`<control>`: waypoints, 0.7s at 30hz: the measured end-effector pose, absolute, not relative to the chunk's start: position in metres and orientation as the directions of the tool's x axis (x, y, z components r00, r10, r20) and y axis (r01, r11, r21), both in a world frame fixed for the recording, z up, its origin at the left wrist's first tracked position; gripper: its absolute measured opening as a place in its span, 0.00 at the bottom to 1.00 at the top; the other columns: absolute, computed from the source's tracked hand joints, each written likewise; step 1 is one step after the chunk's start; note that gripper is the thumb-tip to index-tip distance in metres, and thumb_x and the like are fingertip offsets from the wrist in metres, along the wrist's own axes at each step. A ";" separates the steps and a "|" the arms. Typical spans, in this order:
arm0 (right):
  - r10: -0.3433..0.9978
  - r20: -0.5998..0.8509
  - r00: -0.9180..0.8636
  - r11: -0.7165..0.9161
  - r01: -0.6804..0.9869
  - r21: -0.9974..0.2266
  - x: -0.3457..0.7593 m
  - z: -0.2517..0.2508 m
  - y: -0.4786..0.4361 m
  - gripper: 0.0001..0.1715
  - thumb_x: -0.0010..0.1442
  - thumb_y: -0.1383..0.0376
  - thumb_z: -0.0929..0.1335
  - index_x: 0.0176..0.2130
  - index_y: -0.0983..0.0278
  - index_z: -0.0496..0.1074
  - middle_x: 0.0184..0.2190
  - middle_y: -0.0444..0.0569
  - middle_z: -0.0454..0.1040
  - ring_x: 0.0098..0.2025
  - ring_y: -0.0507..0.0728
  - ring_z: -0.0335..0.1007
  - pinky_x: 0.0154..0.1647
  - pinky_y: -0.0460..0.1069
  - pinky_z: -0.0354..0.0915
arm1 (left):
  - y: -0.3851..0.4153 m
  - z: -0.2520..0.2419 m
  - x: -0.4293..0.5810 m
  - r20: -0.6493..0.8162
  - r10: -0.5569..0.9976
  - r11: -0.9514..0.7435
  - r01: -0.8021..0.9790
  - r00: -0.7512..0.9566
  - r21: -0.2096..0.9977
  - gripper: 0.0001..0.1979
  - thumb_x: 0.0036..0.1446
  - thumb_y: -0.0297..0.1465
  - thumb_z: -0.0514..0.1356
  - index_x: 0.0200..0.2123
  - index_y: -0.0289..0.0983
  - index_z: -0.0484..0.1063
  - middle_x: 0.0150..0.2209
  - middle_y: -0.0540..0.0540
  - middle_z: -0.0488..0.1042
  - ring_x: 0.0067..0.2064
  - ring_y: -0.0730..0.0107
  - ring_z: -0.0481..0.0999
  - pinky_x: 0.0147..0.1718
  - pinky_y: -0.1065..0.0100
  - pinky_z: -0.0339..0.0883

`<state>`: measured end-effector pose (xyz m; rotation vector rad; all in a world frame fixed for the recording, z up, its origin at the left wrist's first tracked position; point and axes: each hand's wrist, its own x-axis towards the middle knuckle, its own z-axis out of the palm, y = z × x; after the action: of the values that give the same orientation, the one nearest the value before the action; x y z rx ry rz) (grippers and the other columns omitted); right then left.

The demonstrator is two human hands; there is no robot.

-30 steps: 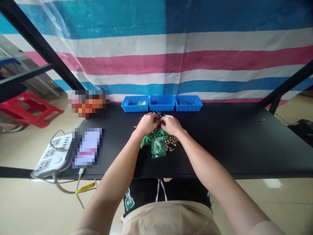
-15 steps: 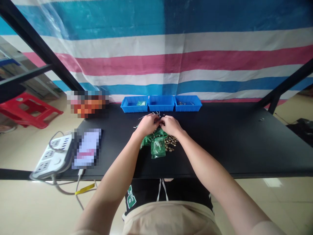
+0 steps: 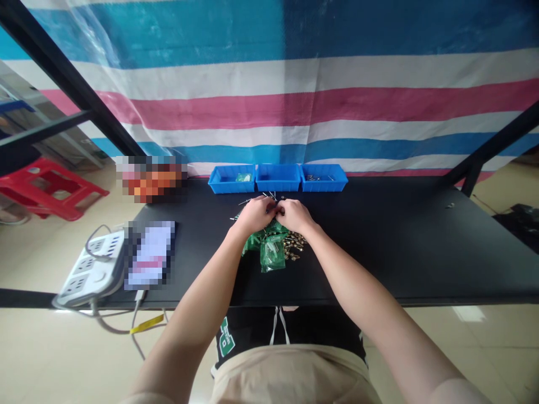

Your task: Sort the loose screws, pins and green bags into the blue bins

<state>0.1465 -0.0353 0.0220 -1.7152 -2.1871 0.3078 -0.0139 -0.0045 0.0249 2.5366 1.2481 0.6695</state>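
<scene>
My left hand (image 3: 257,214) and my right hand (image 3: 293,215) meet over a pile at the middle of the black table. Both are closed, fingertips pinched together; whatever they hold is too small and hidden to make out. Below and between them lie green plastic packets (image 3: 273,253) with pale pieces inside. Brass-coloured metal parts (image 3: 295,244) are heaped by my right wrist. Several thin metal pins (image 3: 269,195) poke out beyond my fingers, and more lie left of my left hand.
Three blue bins stand behind the pile: the left bin (image 3: 231,184) holds a green packet, the middle bin (image 3: 278,184) shows nothing inside, the right bin (image 3: 323,184) holds thin metal pieces. A white power strip (image 3: 95,266) and a blurred-out flat object (image 3: 150,255) lie at left.
Almost nothing differs. My hands stay together over the pile, with only a slight shift of the fingers.
</scene>
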 end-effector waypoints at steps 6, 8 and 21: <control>0.981 0.119 -0.154 0.187 0.915 -0.358 0.146 0.023 -0.037 0.13 0.59 0.64 0.65 0.42 0.60 0.77 0.43 0.53 0.77 0.44 0.61 0.74 0.40 0.50 0.66 | -0.005 0.023 -0.012 0.268 0.791 -0.612 0.694 0.551 0.380 0.10 0.53 0.28 0.56 0.37 0.36 0.76 0.35 0.43 0.76 0.37 0.62 0.75 0.39 0.65 0.68; 0.982 0.114 -0.148 0.180 0.917 -0.355 0.146 0.022 -0.037 0.13 0.59 0.63 0.65 0.42 0.60 0.77 0.43 0.53 0.77 0.44 0.61 0.74 0.40 0.50 0.66 | -0.005 0.023 -0.011 0.266 0.790 -0.612 0.695 0.552 0.377 0.10 0.53 0.28 0.56 0.37 0.36 0.76 0.35 0.43 0.76 0.36 0.62 0.75 0.39 0.65 0.68; 0.982 0.142 -0.128 0.177 0.890 -0.420 0.148 0.017 -0.032 0.08 0.57 0.65 0.66 0.36 0.60 0.76 0.38 0.49 0.80 0.42 0.58 0.75 0.38 0.48 0.64 | -0.004 0.023 -0.012 0.283 0.786 -0.618 0.691 0.550 0.375 0.11 0.53 0.28 0.56 0.38 0.35 0.76 0.35 0.44 0.76 0.37 0.63 0.75 0.39 0.65 0.68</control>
<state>0.1482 -0.0324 0.0174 -1.7679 -2.0792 0.3275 -0.0119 -0.0045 0.0234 2.5659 1.2417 0.6327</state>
